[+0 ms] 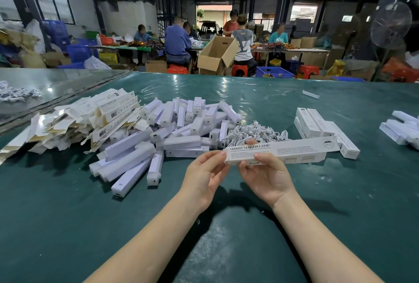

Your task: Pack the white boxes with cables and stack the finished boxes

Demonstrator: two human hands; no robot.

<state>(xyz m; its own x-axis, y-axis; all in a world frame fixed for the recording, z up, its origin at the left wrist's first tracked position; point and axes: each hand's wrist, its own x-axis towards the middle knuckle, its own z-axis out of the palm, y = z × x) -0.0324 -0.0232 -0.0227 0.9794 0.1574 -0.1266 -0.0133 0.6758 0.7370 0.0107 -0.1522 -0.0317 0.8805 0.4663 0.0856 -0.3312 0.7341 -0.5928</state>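
I see the white box (278, 151) held level over the middle of the green worktop (90, 214). The right hand (267, 176) grips it close to its left end, thumb on the front face and fingers behind. The left hand (204, 176) pinches the left end with a narrow grip of the fingertips. The cables (256, 133) lie in a heap just behind the box.

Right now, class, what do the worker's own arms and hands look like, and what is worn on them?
The left hand and right hand are bare: no gloves, rings or watch. No sleeve shows on the left forearm or right forearm.
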